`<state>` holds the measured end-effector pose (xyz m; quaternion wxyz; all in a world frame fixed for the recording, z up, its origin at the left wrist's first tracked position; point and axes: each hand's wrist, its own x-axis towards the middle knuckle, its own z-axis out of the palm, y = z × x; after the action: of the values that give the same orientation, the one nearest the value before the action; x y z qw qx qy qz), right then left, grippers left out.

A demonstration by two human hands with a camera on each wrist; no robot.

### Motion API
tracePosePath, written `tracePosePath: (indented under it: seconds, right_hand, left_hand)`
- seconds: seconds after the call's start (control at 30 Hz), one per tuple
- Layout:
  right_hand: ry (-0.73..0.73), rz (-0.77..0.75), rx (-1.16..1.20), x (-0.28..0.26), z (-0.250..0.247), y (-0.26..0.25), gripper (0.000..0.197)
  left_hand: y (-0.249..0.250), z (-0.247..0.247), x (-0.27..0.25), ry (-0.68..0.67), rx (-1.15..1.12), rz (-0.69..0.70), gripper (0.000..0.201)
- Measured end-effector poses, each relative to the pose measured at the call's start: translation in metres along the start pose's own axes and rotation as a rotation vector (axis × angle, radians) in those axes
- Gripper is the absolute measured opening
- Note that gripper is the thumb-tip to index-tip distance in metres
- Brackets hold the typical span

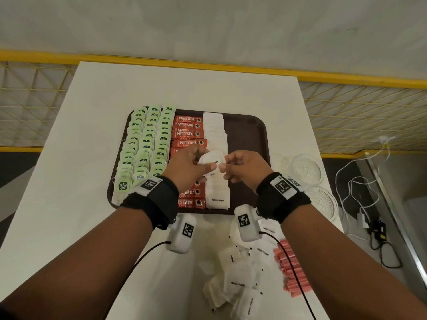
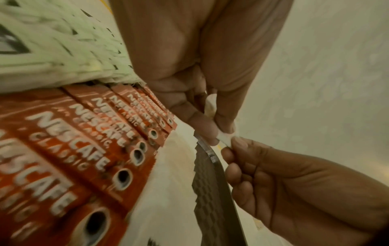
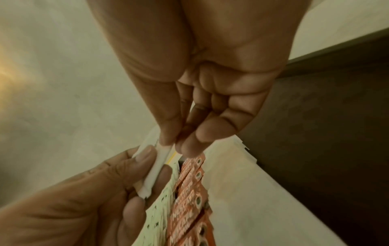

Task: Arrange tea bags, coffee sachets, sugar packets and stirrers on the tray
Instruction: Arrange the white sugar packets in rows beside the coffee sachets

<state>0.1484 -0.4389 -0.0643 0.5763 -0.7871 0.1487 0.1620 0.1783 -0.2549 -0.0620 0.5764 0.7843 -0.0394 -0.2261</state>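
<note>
A brown tray [image 1: 251,144] on the white table carries three rows of green tea bags [image 1: 143,146], a column of red coffee sachets [image 1: 189,125] and a column of white sugar packets [image 1: 216,132]. Above the middle of the tray, my left hand [image 1: 191,167] and right hand [image 1: 240,167] both pinch a small stack of white sugar packets [image 1: 211,159]. The left wrist view shows thumb and finger of each hand on the packets' edge [image 2: 225,138]. From the right wrist the same stack [image 3: 153,173] is seen edge-on.
Loose sugar packets [image 1: 240,271] lie scattered near the table's front edge, with pink stirrers [image 1: 291,269] piled to their right. Clear glass bowls [image 1: 307,169] stand right of the tray. The tray's right third [image 1: 249,181] is bare. Cables run over the floor at right.
</note>
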Motion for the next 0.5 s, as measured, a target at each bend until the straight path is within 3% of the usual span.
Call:
tracePosePath:
  seconds: [0.13,0.3,0.4,0.5]
  right_hand:
    - [0.077,-0.019,0.132,0.028,-0.013,0.001,0.016]
    - [0.357,0.029,0.316,0.075,-0.031,0.008,0.005]
    - [0.473,0.117,0.373,0.105,-0.04,0.016,0.004]
    - [0.486,0.148,0.321,0.13,-0.045,0.021,0.013]
  left_hand:
    - [0.012,0.001,0.026,0.014,-0.017,0.014,0.029]
    - [0.013,0.0,0.048,0.026,-0.021,0.009,0.02]
    - [0.005,0.0,0.05,0.001,0.003,-0.005,0.017]
    - [-0.005,-0.003,0.05,-0.013,0.024,-0.031,0.016]
